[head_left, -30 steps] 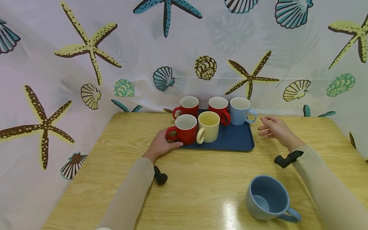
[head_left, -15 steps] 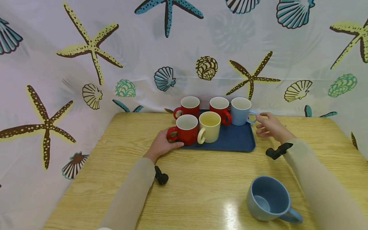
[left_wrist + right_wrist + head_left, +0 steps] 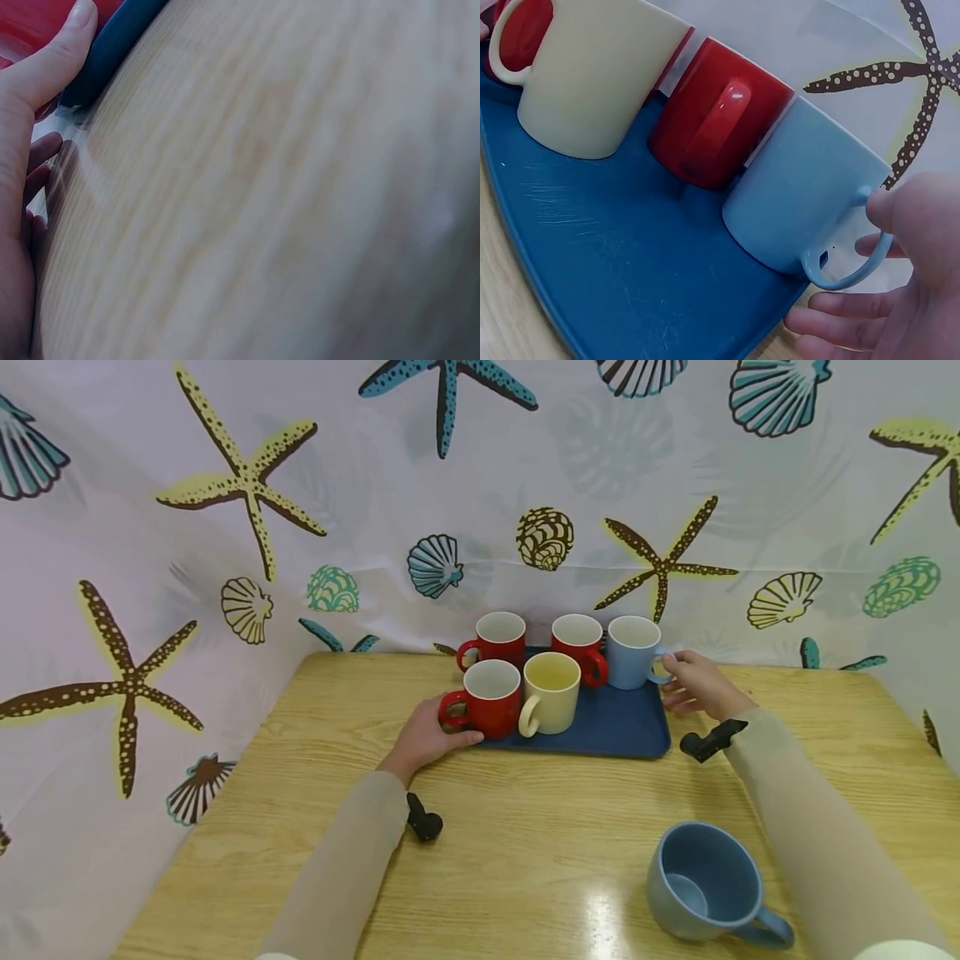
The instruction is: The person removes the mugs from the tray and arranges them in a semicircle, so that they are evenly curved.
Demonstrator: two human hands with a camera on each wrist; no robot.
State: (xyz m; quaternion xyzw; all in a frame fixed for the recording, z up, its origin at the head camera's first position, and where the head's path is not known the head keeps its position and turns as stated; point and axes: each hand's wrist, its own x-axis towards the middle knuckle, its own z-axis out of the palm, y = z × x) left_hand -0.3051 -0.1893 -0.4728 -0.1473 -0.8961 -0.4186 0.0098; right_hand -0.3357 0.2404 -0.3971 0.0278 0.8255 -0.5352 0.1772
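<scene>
My left hand [image 3: 424,737] is at the front left corner of the blue tray [image 3: 615,727], its thumb along the rim beside a red mug [image 3: 491,706]. The left wrist view shows the thumb [image 3: 64,56] over the tray's edge and the other fingers below, outside the corner. My right hand [image 3: 701,685] pinches the handle of the light blue mug [image 3: 630,656] between thumb and index finger; its other fingers [image 3: 847,319] extend below the handle. That mug stands upright at the tray's back right. A cream mug [image 3: 553,697] and another red mug [image 3: 576,643] stand beside it.
A further red mug [image 3: 501,637] stands at the tray's back left. A larger grey-blue mug [image 3: 701,881] stands on the wooden table [image 3: 525,852] at the front right, near my right sleeve. A white cloth [image 3: 480,527] with sea prints hangs behind the table.
My right hand has moved left from beside the tray to the light blue mug and taken its handle. The left hand has stayed at the tray's corner.
</scene>
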